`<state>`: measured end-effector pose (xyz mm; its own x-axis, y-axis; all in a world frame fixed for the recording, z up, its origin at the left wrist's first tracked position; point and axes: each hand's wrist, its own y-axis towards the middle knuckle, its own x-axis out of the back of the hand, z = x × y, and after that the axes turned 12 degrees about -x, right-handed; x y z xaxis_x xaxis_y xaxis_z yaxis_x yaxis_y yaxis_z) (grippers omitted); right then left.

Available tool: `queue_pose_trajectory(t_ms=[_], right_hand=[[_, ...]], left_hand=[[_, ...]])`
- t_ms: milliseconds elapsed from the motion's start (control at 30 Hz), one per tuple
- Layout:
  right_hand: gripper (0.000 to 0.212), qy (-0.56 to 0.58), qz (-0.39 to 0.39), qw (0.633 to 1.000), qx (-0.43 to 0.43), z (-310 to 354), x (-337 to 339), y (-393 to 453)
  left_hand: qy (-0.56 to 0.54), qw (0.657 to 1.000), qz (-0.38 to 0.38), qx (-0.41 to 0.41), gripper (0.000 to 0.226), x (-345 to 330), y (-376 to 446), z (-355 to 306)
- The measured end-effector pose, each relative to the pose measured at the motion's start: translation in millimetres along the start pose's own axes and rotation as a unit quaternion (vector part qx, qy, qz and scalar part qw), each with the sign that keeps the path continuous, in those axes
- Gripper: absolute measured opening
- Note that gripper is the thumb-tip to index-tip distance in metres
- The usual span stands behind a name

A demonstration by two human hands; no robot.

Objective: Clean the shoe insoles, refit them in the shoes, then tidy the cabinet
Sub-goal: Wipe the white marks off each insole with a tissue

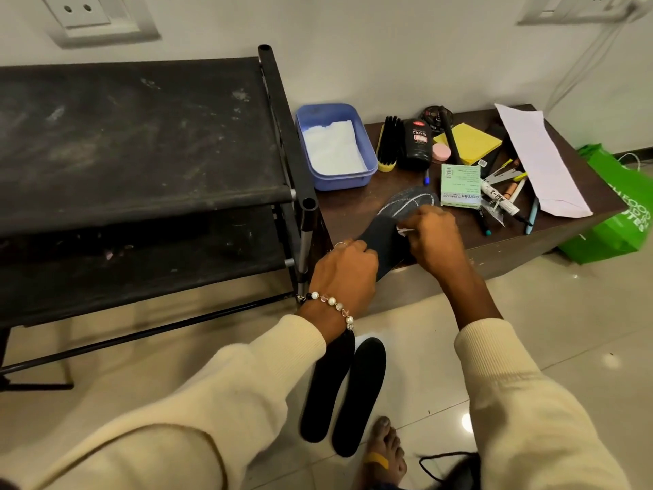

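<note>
A low brown cabinet [501, 249] carries a blue tub [367, 164], a polish bottle [417, 145], yellow notes [470, 143] and pens [509, 192]. An insole [385, 235] lies on its front edge. Two black insoles [346, 394] lie on the tiled floor [459, 348].

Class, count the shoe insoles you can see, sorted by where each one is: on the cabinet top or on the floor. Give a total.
On the brown cabinet top, held by both hands: 1 insole
On the floor: 2 insoles
Total: 3 insoles

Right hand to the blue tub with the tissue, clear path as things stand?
Probably not yet: the right hand is pinching a wipe on the insole. The blue tub lies just beyond, with nothing between.
</note>
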<state>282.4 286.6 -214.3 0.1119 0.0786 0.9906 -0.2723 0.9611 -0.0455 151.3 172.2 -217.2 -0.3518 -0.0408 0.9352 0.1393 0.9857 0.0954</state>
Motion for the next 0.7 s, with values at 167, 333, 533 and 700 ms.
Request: queue_pose_trajectory(t_ms=[167,333,533,700], right_hand=[[0.030,0.010,-0.019,0.999,-0.044,-8.5,-2.0,4.6],[0.028,0.028,-0.034,0.996,-0.074,9.3,-12.8,4.7],[0.028,-0.002,-0.020,1.000,-0.011,8.2,-4.7,8.1],[0.030,-0.025,-0.024,0.996,-0.086,18.7,-4.6,7.3]], left_hand=[[-0.003,1.000,0.008,-0.008,0.016,-0.7,1.4,0.9],[-0.031,0.999,0.011,-0.025,0.015,-9.1,2.5,7.3],[-0.028,0.998,0.022,-0.048,0.014,-14.3,4.7,11.9],[-0.021,0.999,0.030,-0.015,0.016,-4.5,4.0,6.8]])
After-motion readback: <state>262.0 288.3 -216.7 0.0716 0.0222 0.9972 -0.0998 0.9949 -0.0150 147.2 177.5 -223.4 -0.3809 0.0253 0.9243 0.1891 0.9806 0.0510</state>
